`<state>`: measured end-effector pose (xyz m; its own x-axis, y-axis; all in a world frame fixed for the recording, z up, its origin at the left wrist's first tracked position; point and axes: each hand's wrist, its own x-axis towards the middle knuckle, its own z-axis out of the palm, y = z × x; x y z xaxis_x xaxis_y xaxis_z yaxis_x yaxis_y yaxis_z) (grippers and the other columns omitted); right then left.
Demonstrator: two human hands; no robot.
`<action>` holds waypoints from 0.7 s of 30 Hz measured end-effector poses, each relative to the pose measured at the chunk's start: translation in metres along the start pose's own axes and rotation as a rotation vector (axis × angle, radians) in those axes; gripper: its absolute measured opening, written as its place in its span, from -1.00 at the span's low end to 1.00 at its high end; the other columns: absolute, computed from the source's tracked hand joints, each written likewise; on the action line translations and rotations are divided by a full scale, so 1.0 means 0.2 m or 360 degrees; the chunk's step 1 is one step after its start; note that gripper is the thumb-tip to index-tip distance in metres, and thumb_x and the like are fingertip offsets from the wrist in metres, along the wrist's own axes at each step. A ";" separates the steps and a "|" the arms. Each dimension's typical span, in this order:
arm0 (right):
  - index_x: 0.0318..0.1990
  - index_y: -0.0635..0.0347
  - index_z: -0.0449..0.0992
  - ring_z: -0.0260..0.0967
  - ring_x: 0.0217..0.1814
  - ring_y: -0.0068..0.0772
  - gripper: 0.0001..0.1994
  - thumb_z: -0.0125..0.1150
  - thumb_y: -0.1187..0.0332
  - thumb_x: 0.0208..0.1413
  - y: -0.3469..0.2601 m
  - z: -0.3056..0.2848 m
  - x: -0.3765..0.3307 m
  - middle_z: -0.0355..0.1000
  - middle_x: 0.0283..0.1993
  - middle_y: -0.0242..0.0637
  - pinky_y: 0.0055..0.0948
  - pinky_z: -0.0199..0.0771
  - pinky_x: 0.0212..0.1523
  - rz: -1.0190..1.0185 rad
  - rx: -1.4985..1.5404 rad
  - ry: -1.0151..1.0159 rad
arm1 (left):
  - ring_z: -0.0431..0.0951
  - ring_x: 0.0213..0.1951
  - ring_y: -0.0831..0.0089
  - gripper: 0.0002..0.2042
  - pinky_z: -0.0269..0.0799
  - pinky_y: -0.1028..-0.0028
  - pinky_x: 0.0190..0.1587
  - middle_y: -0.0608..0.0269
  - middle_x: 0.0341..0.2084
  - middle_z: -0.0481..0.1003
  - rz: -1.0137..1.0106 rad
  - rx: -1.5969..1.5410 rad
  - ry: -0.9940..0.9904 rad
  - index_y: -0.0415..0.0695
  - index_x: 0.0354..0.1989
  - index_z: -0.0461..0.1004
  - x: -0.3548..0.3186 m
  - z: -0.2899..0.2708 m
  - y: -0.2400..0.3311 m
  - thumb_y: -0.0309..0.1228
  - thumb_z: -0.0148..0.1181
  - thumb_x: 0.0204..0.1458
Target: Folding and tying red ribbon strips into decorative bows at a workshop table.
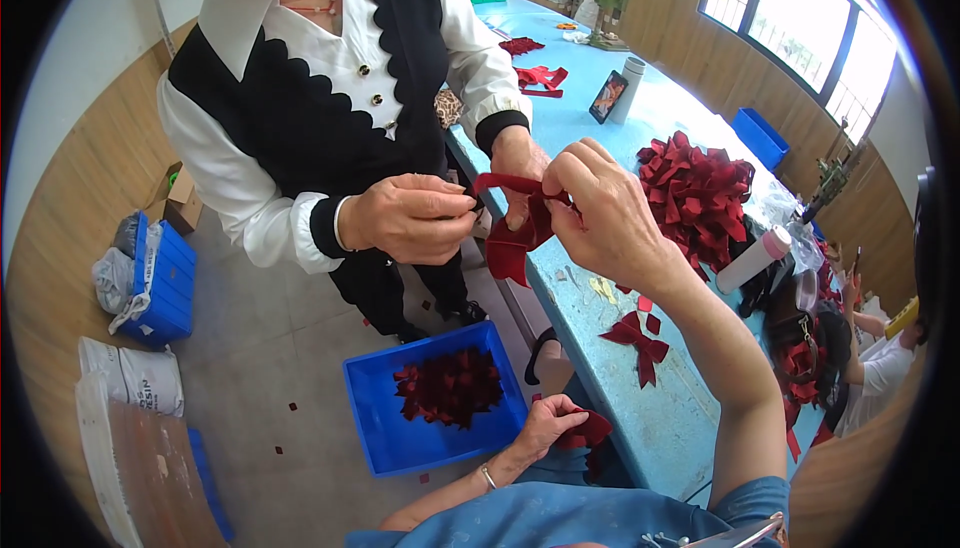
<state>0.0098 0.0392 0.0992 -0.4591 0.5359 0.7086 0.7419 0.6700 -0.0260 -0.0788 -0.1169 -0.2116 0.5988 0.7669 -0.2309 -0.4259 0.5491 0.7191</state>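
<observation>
My right hand (612, 216) reaches up over the table edge, thumb and fingers closed on a red velvet ribbon (510, 254). Facing me, a person in a white blouse and black vest holds the same ribbon with both hands, one hand (415, 216) pinching its left end. Low by my lap, my left hand (543, 430) is closed on a red velvet piece (587, 432), whose full shape is partly hidden. On the table beside my right forearm lies a red velvet bow (638, 346) with small red scraps near it.
A blue tub (372, 445) of red pieces stands on the floor. The blue table (600, 388) carries a heap of red bows (695, 193), a pink-capped bottle (750, 260), and a phone (608, 97) against a white bottle. Another blue crate (165, 283) sits left; other people are at right.
</observation>
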 end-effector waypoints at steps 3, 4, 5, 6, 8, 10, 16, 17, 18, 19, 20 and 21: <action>-0.27 0.24 0.48 0.39 -0.30 -0.15 -0.80 0.23 0.60 -0.12 0.02 -0.01 0.00 0.38 -0.33 -0.17 -0.24 0.39 -0.35 -0.0046 -0.0019 -0.0177 | 0.59 -0.39 0.58 -0.93 0.57 0.60 -0.31 0.27 -0.43 0.59 -0.0010 -0.0003 0.0007 -0.20 -0.36 0.53 0.00 0.00 0.01 -0.57 0.32 0.07; -0.27 0.24 0.48 0.39 -0.30 -0.15 -0.80 0.23 0.60 -0.12 0.03 -0.01 0.00 0.38 -0.33 -0.17 -0.24 0.39 -0.35 -0.0046 -0.0019 -0.0181 | 0.59 -0.39 0.59 -0.93 0.56 0.60 -0.31 0.29 -0.43 0.59 -0.0005 -0.0010 0.0009 -0.20 -0.36 0.53 -0.01 -0.01 0.01 -0.56 0.32 0.07; -0.26 0.24 0.49 0.40 -0.31 -0.13 -0.79 0.23 0.60 -0.11 0.03 -0.02 -0.01 0.38 -0.33 -0.16 -0.23 0.39 -0.35 0.0043 0.0096 -0.0257 | 0.58 -0.39 0.61 -0.93 0.54 0.61 -0.31 0.30 -0.43 0.59 0.0001 -0.0015 0.0011 -0.20 -0.35 0.53 -0.02 -0.01 0.02 -0.55 0.32 0.07; -0.25 0.23 0.49 0.40 -0.32 -0.12 -0.79 0.23 0.60 -0.10 0.02 -0.04 -0.01 0.38 -0.33 -0.15 -0.23 0.40 -0.34 0.0132 0.0211 -0.0332 | 0.57 -0.39 0.62 -0.93 0.53 0.62 -0.32 0.32 -0.43 0.58 0.0007 -0.0020 0.0012 -0.19 -0.35 0.52 -0.02 -0.01 0.02 -0.55 0.32 0.08; -0.24 0.23 0.49 0.41 -0.33 -0.11 -0.79 0.23 0.60 -0.10 0.02 -0.05 -0.01 0.38 -0.33 -0.14 -0.22 0.40 -0.34 0.0221 0.0323 -0.0406 | 0.57 -0.39 0.61 -0.93 0.53 0.61 -0.31 0.30 -0.44 0.58 0.0014 -0.0020 0.0013 -0.19 -0.36 0.53 -0.01 -0.02 0.02 -0.55 0.33 0.07; -0.25 0.24 0.48 0.42 -0.35 -0.10 -0.80 0.23 0.59 -0.09 0.02 -0.07 0.01 0.38 -0.34 -0.14 -0.21 0.41 -0.33 0.0240 0.0329 -0.0292 | 0.57 -0.40 0.59 -0.93 0.53 0.61 -0.30 0.28 -0.44 0.59 0.0029 -0.0014 0.0018 -0.20 -0.36 0.53 0.00 -0.02 0.02 -0.56 0.33 0.06; -0.30 0.25 0.45 0.43 -0.35 -0.09 -0.83 0.23 0.60 -0.10 -0.04 -0.03 -0.03 0.38 -0.36 -0.14 -0.20 0.42 -0.33 0.0164 -0.0068 -0.0099 | 0.57 -0.39 0.60 -0.93 0.52 0.61 -0.29 0.28 -0.44 0.59 -0.0016 -0.0052 0.0023 -0.21 -0.36 0.53 -0.01 -0.04 0.01 -0.56 0.33 0.06; -0.31 0.26 0.44 0.43 -0.35 -0.08 -0.83 0.23 0.60 -0.11 -0.08 -0.02 -0.02 0.38 -0.36 -0.14 -0.19 0.42 -0.33 0.0133 -0.0100 -0.0122 | 0.57 -0.39 0.60 -0.93 0.52 0.61 -0.28 0.29 -0.44 0.58 -0.0029 -0.0055 0.0027 -0.21 -0.36 0.53 -0.02 -0.04 0.01 -0.57 0.33 0.06; -0.32 0.26 0.44 0.42 -0.34 -0.08 -0.83 0.23 0.60 -0.11 -0.11 -0.02 -0.01 0.37 -0.36 -0.14 -0.19 0.42 -0.34 0.0101 -0.0135 -0.0143 | 0.57 -0.38 0.60 -0.93 0.52 0.61 -0.27 0.30 -0.44 0.58 -0.0041 -0.0056 0.0028 -0.21 -0.36 0.53 -0.03 -0.03 0.02 -0.57 0.33 0.06; -0.32 0.26 0.43 0.42 -0.34 -0.08 -0.83 0.23 0.60 -0.12 -0.13 -0.02 0.00 0.37 -0.36 -0.15 -0.19 0.41 -0.34 0.0069 -0.0168 -0.0166 | 0.57 -0.38 0.60 -0.93 0.52 0.61 -0.27 0.30 -0.44 0.58 -0.0039 -0.0060 0.0027 -0.21 -0.36 0.53 -0.05 -0.03 0.04 -0.57 0.33 0.06; -0.32 0.26 0.43 0.42 -0.34 -0.08 -0.83 0.23 0.60 -0.12 -0.12 -0.02 0.00 0.37 -0.36 -0.15 -0.19 0.41 -0.34 0.0067 -0.0173 -0.0170 | 0.57 -0.37 0.58 -0.92 0.52 0.59 -0.26 0.30 -0.45 0.58 0.0117 0.0091 0.0069 -0.21 -0.37 0.53 -0.06 -0.02 0.10 -0.58 0.34 0.04; -0.32 0.26 0.43 0.41 -0.33 -0.08 -0.82 0.22 0.60 -0.13 -0.12 -0.02 0.01 0.36 -0.35 -0.15 -0.19 0.41 -0.33 0.0101 -0.0116 -0.0226 | 0.57 -0.36 0.57 -0.92 0.52 0.57 -0.25 0.29 -0.45 0.58 0.0274 0.0240 0.0113 -0.21 -0.38 0.53 -0.09 0.00 0.17 -0.59 0.34 0.03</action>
<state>-0.0058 0.0221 0.1040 -0.4710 0.6465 0.6002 0.8027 0.5962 -0.0122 -0.1034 -0.1122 -0.1834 0.4749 0.8691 -0.1382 -0.4081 0.3566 0.8404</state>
